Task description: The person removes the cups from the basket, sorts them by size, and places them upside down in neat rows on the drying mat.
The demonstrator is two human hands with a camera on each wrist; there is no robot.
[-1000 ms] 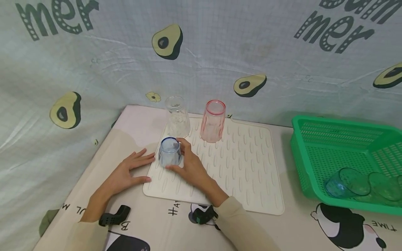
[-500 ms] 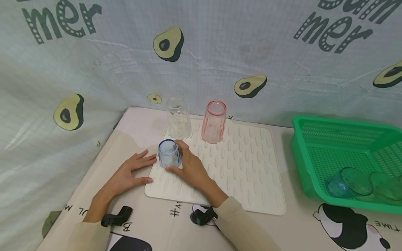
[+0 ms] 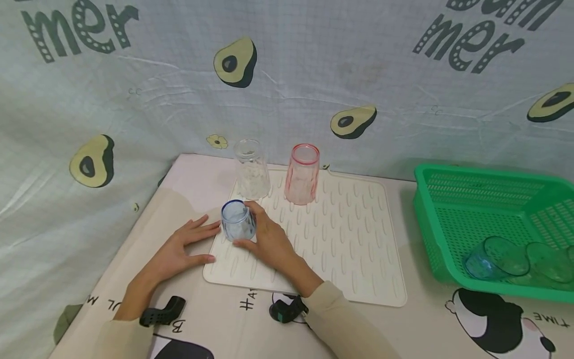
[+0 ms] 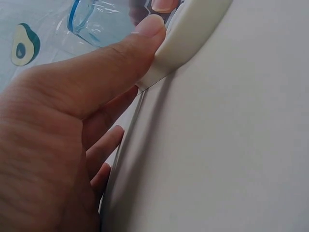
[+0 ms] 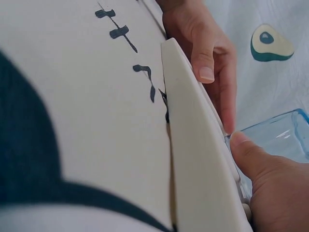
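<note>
In the head view a small glass (image 3: 238, 224) with a blue rim is near the left edge of a white ridged drying mat (image 3: 345, 239). My right hand (image 3: 273, 244) grips it from the right, thumb at the front and fingers behind. Straight fingers of my left hand (image 3: 179, 249) reach to the mat's left edge beside the glass. The left wrist view has that hand's thumb (image 4: 116, 65) at the mat's rim, with the bluish glass (image 4: 99, 21) behind it. Behind the held glass stand a clear tall glass (image 3: 252, 174) and a pink one (image 3: 302, 177).
A green plastic basket (image 3: 423, 224) stands at the right, with several glasses, one of them blue (image 3: 486, 264), lying near its front wall. An avocado-print cloth (image 3: 287, 75) hangs behind the table (image 3: 211, 172). A dark strap device (image 3: 161, 311) is on the left wrist.
The blue-rimmed glass has shifted slightly left toward the mat's edge, with my right hand around it. My left hand keeps its place by the mat.
</note>
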